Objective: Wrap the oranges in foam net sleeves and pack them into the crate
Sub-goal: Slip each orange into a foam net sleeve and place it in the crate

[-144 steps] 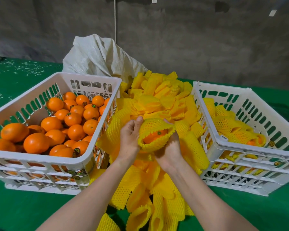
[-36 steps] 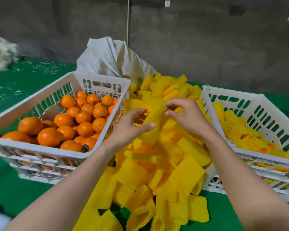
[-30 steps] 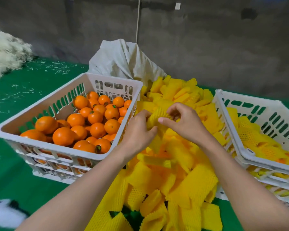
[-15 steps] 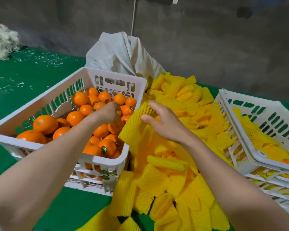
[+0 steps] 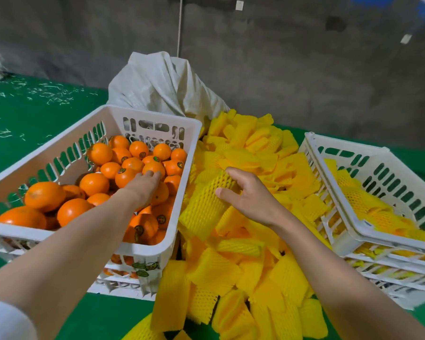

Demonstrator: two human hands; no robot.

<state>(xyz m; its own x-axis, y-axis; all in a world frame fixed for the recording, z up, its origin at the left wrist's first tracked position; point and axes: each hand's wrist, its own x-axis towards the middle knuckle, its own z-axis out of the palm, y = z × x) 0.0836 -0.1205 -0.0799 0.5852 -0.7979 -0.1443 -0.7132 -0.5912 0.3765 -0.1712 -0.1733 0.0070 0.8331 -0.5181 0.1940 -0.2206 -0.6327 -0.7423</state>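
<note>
My left hand [image 5: 144,186] reaches into the white left crate [image 5: 179,182] full of bare oranges [image 5: 93,184]. Its fingers stretch flat over the oranges near the crate's right wall, and I see no orange grasped. My right hand [image 5: 249,198] pinches a yellow foam net sleeve [image 5: 205,207] between thumb and fingers, lifted just right of that crate over the sleeve pile [image 5: 253,148]. The white right crate [image 5: 349,222] holds several oranges wrapped in sleeves [image 5: 368,204].
A white woven sack [image 5: 162,87] stands behind the pile, against a grey wall. Loose sleeves [image 5: 214,273] spill toward me across the green table [image 5: 35,114]. Both crates sit on stacked crates, close on either side of the pile.
My left hand left the sleeve and moved left into the orange crate, then further in over the oranges. My right hand keeps the sleeve and has shifted slightly right.
</note>
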